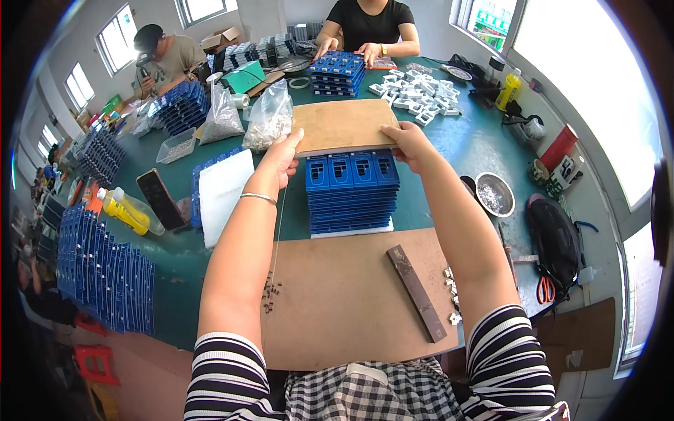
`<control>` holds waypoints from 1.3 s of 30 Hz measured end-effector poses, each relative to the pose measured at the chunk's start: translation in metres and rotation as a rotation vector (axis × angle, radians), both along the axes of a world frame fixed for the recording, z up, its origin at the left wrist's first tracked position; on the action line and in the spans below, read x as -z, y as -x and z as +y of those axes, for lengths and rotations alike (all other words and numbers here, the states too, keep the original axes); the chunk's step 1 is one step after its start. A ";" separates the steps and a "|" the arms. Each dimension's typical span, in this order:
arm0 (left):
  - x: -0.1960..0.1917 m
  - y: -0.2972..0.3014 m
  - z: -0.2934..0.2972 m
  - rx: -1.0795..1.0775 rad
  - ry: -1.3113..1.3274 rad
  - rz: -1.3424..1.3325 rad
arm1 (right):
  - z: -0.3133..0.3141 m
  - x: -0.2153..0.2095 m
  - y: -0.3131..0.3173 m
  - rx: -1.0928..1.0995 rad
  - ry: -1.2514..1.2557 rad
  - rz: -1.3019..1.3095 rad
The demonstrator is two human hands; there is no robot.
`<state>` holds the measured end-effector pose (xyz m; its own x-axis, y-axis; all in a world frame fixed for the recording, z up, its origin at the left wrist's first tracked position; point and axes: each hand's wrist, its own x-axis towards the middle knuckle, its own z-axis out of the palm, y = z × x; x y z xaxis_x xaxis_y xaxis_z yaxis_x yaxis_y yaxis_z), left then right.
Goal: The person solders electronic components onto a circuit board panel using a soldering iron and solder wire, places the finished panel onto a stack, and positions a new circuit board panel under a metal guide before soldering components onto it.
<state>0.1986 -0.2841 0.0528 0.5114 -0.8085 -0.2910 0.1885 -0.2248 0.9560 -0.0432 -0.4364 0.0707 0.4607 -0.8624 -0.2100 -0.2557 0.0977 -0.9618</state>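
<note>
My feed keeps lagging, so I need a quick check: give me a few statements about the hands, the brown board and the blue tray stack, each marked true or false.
1. Both hands hold the brown board, the left hand at its left edge and the right hand at its right edge. True.
2. The board lies flat on the near brown mat. False: it is held up over the far part of the stack of blue trays.
3. The blue tray stack stands on the green table, beyond the mat. True.
4. A dark flat bar lies on the mat. True.
5. The left wrist is bare. False: it wears a thin bracelet.
</note>
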 end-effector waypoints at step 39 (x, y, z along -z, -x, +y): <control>0.050 0.197 0.315 0.036 1.114 0.611 | 0.367 0.018 0.088 -0.104 -0.193 -0.319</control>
